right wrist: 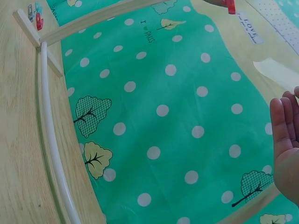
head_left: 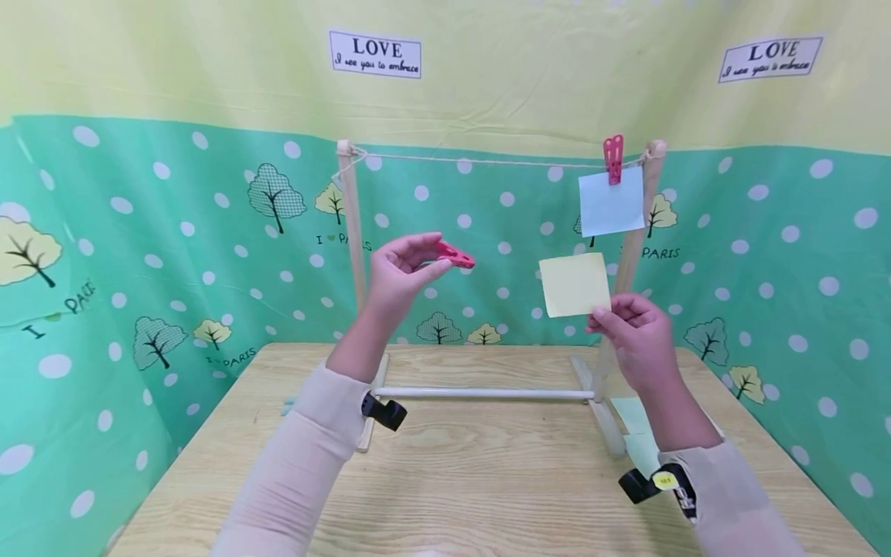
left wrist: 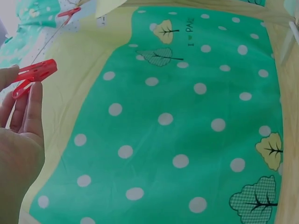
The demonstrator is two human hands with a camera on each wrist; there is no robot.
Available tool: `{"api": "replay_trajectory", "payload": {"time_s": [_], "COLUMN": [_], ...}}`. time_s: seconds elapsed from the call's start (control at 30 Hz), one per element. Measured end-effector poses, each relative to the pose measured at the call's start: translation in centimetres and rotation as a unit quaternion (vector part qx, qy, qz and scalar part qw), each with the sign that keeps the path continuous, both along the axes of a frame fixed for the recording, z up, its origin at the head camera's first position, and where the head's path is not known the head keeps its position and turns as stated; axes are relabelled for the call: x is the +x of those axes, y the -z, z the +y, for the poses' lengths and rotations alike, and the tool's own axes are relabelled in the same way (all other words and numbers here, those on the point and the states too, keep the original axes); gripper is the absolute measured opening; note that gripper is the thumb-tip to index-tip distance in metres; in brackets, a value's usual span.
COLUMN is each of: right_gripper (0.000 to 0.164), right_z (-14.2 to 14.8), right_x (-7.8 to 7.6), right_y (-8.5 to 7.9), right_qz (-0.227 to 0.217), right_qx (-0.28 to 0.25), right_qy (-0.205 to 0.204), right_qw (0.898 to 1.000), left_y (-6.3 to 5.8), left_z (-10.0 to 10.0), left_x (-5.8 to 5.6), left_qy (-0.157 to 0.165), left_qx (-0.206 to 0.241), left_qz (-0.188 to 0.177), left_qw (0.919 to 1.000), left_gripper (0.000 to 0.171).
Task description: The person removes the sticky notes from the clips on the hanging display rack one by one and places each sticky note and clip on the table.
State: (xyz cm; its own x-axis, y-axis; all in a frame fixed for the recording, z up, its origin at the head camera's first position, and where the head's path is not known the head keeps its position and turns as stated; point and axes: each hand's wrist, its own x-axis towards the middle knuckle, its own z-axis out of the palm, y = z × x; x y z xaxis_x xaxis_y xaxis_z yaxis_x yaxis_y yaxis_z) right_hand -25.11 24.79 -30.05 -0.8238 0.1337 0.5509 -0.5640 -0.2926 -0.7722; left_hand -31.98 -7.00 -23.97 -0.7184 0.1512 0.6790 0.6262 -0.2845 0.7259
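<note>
My left hand [head_left: 437,255] is raised in front of the wooden rack [head_left: 351,232] and pinches a red clothespin [head_left: 455,257] between thumb and fingers; the left wrist view shows that clothespin [left wrist: 33,74] at my fingertips [left wrist: 32,100]. My right hand [head_left: 607,311] pinches the lower right corner of a pale yellow paper note [head_left: 575,285], holding it up below the string [head_left: 487,162]. A light blue note [head_left: 611,203] hangs from the string near the right post, held by another red clothespin [head_left: 613,158]. In the right wrist view only the fingers [right wrist: 285,126] and a bit of the yellow note [right wrist: 280,72] show.
The rack stands on a wooden table [head_left: 480,480] with a white rod [head_left: 487,393] across its base. Pale green notes [head_left: 636,422] lie by the right foot. A few clothespins [right wrist: 36,16] lie by the rack's far foot. A green dotted cloth backdrop [head_left: 174,247] surrounds the table.
</note>
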Motion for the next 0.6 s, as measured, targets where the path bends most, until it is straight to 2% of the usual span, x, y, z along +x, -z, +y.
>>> {"api": "replay_trajectory", "payload": {"time_s": [0.23, 0.43, 0.6], "right_gripper": [0.017, 0.008, 0.006], "right_z": [0.5, 1.2, 1.9], "right_x": [0.6, 1.4, 2.0], "right_y": [0.9, 1.8, 2.6], "right_qz": [-0.003, -0.021, -0.025], "right_qx": [-0.006, 0.022, -0.003], "right_qy": [0.021, 0.058, 0.056], "right_qw": [1.000, 0.998, 0.998], "left_y": [1.7, 3.1, 4.0], "left_z": [-1.3, -2.5, -3.7], "left_x": [0.5, 1.0, 1.3], "left_qy": [0.017, 0.014, 0.011], "left_qx": [0.007, -0.001, -0.004], "left_qz": [-0.011, -0.019, -0.028], "left_qw": [0.9998, 0.9997, 0.9995], "left_gripper": [0.034, 0.033, 0.034]}}
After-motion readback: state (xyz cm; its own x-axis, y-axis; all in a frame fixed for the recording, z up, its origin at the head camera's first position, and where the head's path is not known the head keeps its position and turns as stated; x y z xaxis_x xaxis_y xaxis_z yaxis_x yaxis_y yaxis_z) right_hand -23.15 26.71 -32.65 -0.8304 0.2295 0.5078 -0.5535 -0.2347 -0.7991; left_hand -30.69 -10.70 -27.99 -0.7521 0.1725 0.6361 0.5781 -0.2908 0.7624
